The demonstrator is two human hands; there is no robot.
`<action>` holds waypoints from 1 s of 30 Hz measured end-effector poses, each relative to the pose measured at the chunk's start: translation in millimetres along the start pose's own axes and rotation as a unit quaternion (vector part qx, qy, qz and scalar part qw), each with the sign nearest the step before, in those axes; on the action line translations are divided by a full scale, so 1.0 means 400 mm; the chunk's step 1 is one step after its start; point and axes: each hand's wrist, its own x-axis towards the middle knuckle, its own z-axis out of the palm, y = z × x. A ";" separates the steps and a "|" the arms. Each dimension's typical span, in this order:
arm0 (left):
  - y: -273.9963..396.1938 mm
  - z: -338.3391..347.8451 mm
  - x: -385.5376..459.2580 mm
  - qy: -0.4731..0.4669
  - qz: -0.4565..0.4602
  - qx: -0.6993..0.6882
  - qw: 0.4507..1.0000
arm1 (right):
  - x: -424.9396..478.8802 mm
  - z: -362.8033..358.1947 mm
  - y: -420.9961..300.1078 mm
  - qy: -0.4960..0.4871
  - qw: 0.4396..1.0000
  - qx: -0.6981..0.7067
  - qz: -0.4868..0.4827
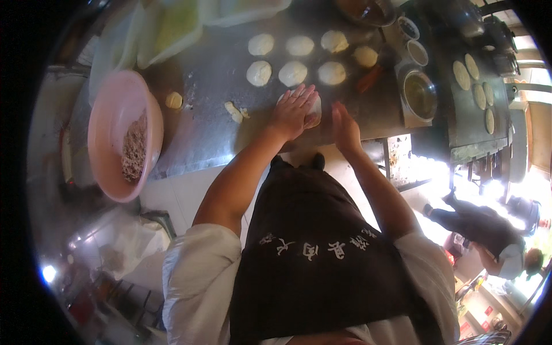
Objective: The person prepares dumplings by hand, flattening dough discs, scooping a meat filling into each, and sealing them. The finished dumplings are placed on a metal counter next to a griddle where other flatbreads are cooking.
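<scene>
My left hand (295,113) lies flat, palm down, on a round of pale dough (318,108) near the front edge of the metal worktable (202,142). Its fingers point away from me and cover much of the dough. Just right of that, my right hand (346,129) is held edge-on above the table's edge, with nothing visible in it. Beyond my hands, several flattened dough rounds (293,73) sit in two rows. At their right end is a smaller, yellower dough piece (365,56). Scraps of dough (234,112) lie to the left.
A pink basin (125,86) holding a crumbly brownish mixture (134,148) stands left, near a small dough ball (174,100). A reddish stick-like object (370,79) and a metal bowl (419,95) are right. Flat dough rounds (479,95) lie on a griddle-like surface (461,125). Another person (487,233) is farther right.
</scene>
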 end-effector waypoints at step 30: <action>-0.051 -0.045 0.028 -0.042 0.085 0.095 0.991 | 0.081 0.026 -0.107 -0.053 0.976 0.164 0.134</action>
